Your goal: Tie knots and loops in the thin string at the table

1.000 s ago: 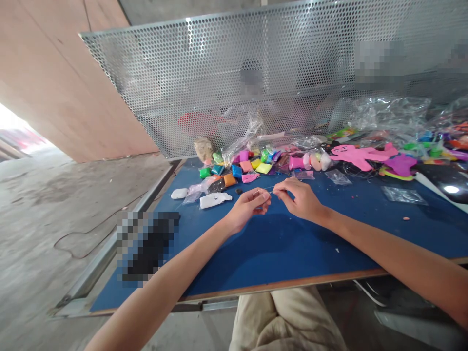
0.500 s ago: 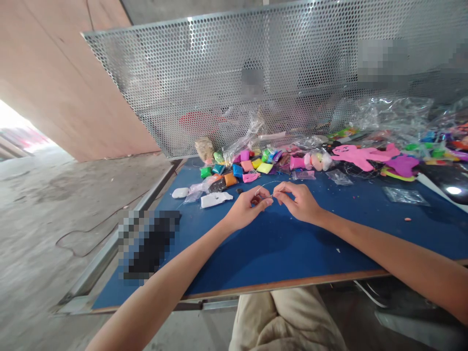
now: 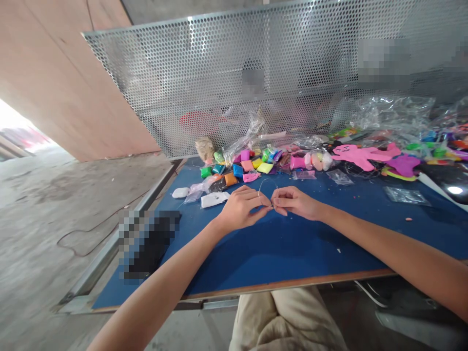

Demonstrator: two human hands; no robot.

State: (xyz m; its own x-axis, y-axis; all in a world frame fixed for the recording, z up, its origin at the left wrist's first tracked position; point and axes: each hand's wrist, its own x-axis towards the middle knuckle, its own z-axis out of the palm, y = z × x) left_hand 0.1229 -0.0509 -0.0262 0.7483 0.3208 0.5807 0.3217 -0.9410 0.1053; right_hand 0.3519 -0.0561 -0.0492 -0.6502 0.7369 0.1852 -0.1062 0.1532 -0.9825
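Observation:
Both hands meet over the middle of the blue table (image 3: 263,263), fingertips nearly touching. Between them a thin, pale strand (image 3: 268,179), like fine wire or thread, arches up in a small loop. My left hand (image 3: 243,207) pinches one end of it between thumb and fingers. Its other side runs into the closed fingers of my right hand (image 3: 294,202). A tiny piece at the fingertips is too small to make out. Just behind my left hand lies a white packet (image 3: 214,199).
Small coloured packets (image 3: 237,170) are heaped along the back, before a perforated metal panel (image 3: 219,73). Pink and purple cut-out shapes (image 3: 365,155) and clear plastic bags (image 3: 395,114) lie at the right. A dark, pixelated object (image 3: 153,243) rests near the left edge.
My left hand has turned so its back faces up more, and my right fingers have curled lower. The strand now stands up as a rounder loop between the hands.

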